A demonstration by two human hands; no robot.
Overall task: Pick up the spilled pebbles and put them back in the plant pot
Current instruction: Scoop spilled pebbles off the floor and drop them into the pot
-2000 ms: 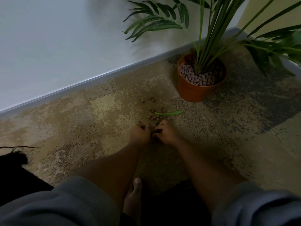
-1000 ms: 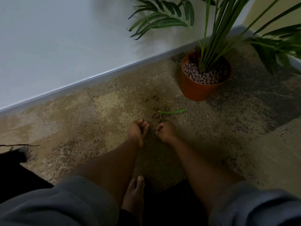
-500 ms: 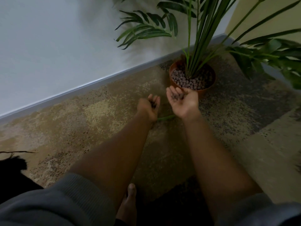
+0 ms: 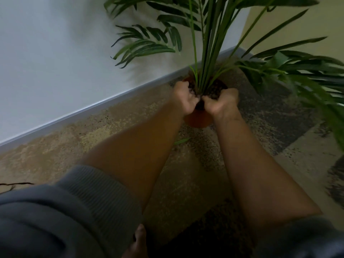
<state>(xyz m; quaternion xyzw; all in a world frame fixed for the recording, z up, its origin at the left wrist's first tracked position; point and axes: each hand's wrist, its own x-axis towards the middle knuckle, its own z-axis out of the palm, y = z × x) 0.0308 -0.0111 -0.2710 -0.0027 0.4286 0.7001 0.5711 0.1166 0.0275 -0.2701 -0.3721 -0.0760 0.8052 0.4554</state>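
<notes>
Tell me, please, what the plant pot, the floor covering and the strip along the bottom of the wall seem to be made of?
Plant pot: terracotta or orange plastic; matte orange-brown wall, too blurred to decide.
Floor covering: probably carpet; a mottled, grainy, dull surface in tan and dark patches.
Skirting strip: grey, smooth, with a faint sheen along its upper edge, so perhaps painted wood, plastic or metal.

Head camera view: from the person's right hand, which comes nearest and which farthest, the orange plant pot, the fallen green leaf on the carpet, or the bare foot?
From the right hand:
1. Orange plant pot, directly under the hand, at the wall.
2. Fallen green leaf, on the carpet just in front of the pot, between the forearms.
3. Bare foot, at the bottom edge, close to the person's body.
</notes>
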